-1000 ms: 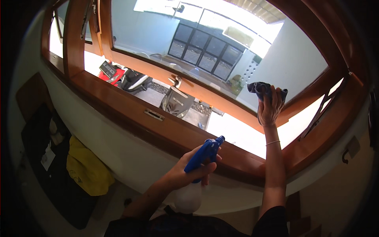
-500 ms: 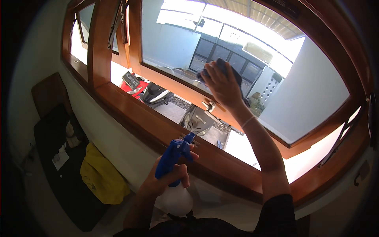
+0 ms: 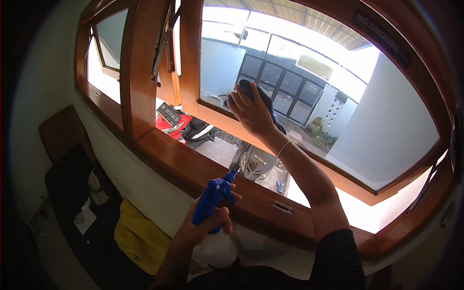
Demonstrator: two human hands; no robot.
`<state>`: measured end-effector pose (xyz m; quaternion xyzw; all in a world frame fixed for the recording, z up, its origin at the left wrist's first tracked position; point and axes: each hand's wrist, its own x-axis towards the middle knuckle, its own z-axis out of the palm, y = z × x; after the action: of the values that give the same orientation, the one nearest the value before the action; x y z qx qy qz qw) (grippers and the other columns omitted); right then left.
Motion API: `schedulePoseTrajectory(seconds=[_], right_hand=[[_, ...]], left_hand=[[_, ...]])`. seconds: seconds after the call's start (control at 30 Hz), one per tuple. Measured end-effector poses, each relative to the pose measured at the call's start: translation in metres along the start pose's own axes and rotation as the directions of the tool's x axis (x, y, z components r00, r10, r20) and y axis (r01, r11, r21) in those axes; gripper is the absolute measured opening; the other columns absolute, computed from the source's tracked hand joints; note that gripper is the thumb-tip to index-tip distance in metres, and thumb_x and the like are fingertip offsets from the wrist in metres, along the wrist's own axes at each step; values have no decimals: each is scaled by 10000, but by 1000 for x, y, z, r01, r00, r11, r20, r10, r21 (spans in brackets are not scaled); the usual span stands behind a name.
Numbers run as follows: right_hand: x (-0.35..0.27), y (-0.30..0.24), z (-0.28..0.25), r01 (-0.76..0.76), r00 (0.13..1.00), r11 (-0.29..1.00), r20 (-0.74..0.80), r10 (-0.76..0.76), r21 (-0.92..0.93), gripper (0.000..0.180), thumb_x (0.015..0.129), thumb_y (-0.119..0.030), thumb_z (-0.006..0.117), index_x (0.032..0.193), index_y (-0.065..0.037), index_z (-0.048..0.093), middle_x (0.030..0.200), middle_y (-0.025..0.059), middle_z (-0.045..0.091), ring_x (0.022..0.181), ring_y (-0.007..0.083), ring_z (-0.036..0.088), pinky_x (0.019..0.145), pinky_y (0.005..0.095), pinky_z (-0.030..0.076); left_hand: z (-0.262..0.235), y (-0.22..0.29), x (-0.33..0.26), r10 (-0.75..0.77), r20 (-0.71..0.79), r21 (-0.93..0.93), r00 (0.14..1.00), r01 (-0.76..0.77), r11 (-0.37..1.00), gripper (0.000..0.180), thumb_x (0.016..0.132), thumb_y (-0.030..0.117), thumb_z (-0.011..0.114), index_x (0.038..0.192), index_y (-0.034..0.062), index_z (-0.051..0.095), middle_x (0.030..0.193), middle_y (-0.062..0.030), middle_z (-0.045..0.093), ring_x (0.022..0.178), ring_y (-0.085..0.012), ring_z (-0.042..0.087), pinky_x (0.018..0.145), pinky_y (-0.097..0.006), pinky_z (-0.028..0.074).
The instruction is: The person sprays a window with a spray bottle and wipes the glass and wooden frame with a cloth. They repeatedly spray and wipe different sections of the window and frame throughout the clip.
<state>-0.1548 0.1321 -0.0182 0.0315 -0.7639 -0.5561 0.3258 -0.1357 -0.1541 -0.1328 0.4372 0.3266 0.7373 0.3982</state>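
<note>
My left hand [image 3: 205, 220] is wrapped round the neck of a spray bottle [image 3: 217, 249] with a blue trigger head and a whitish body, upright below the sill. Its nozzle points toward the window. Up on the glass, my right hand [image 3: 253, 111] presses a dark cloth [image 3: 263, 99] flat against the lower left part of the window pane [image 3: 309, 63]. The fingers lie over the cloth, which sticks out beyond them on both sides. A brown wooden frame surrounds this pane, and the sash is tilted outward.
A wooden sill [image 3: 193, 166] runs below the sash. A smaller open window [image 3: 108, 38] stands at left. Lower left, a dark bench [image 3: 67, 241] carries a yellow cloth [image 3: 140, 237] and a white paper [image 3: 85, 220]. Motorcycles [image 3: 176, 123] are parked outside.
My right hand and the cloth have slid left and slightly down across the glass. The view has shifted, so the sash sits farther right. My left hand keeps its hold on the spray bottle.
</note>
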Motion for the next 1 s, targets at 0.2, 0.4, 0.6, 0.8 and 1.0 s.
schedulePoseTrajectory(seconds=[0.2,0.4,0.6,0.8,1.0], right_hand=[[105,44,-7,-71,970,997,-230,75,25,245,801,-300,611,976,-132,645,1033,56,553,1178,250,446,1105,520,248],[181,86,-20,-203,837,979,-523,159,-28,178,766,-174,626,930,-112,595,1001,60,560,1050,246,501,972,461,364],[172,26,0,-291,897,952,-317,307,98,236,749,-217,617,937,-76,605,894,67,512,924,233,488,958,435,371],[84,-45,56,22,978,999,-209,-12,45,331,804,-237,575,1080,-55,596,1122,111,545,1145,269,476,1058,501,334],[146,43,-4,-120,946,992,-307,103,-36,101,774,-154,587,872,-136,574,843,26,501,930,210,511,985,404,383]], left_hand=[[-34,12,5,-10,37,-10,999,11,1000,656,849,335,656,1334,9,360,1150,-188,570,589,-199,626,555,-299,508],[-61,12,6,-23,-26,-61,999,21,998,649,845,337,660,1328,17,367,1148,-184,570,591,-206,625,558,-307,510],[-74,9,3,-41,-86,-79,995,34,996,606,857,290,647,1329,27,372,1153,-185,567,605,-214,628,585,-312,513],[-72,9,-12,-43,-77,-58,996,39,998,598,865,288,642,1334,25,380,1190,-193,553,636,-228,640,599,-316,516],[-53,10,-20,22,-84,-82,996,-29,996,601,873,223,642,1351,-6,359,1188,-153,570,644,-170,636,616,-305,506]])
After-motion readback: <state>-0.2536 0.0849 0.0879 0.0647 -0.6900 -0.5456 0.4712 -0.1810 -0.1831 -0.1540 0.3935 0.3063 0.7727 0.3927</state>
